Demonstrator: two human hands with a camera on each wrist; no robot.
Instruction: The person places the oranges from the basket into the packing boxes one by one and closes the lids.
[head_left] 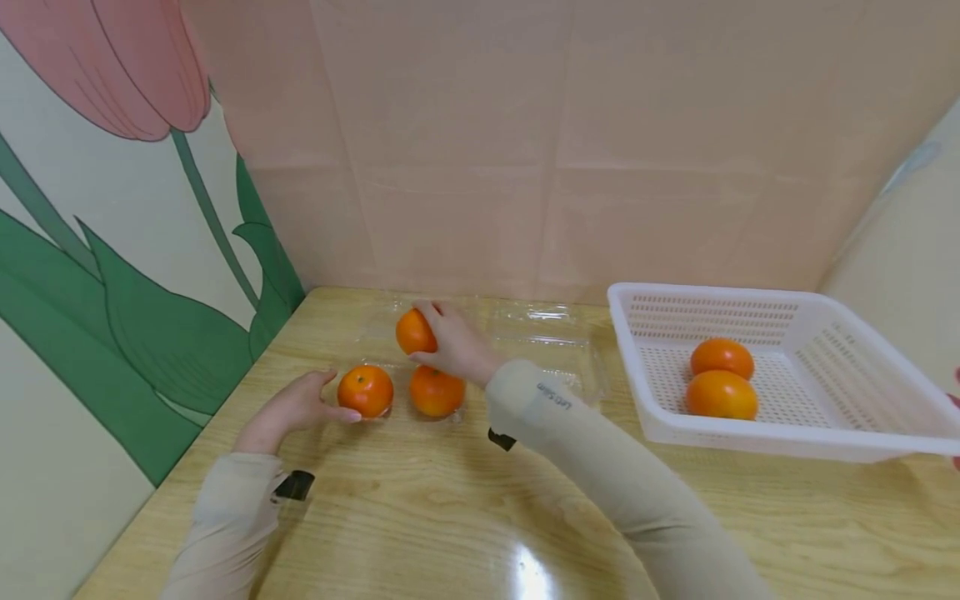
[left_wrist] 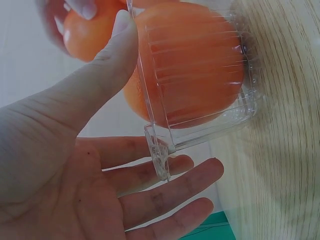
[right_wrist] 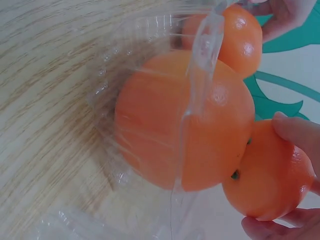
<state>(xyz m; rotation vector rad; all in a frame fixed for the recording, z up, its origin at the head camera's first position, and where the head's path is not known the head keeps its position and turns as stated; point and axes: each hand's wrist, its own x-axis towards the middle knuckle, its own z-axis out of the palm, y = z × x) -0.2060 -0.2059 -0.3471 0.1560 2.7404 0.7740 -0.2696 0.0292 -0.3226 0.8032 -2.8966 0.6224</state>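
Clamping its fingers (right_wrist: 267, 229) round one orange (head_left: 415, 332), the right hand (head_left: 456, 340) hangs over the box (left_wrist: 159, 157); at its eight o'clock, the left hand (head_left: 302, 402), fingers apart, touches the box beside another orange (head_left: 365, 392).

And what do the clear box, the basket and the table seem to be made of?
Clear box: likely thin, shiny plastic, going by its see-through ribbed walls and glints. Basket: probably moulded white plastic, with rows of slots and a smooth rim. Table: wood or a wood-look covering, with visible grain and a glossy reflection.
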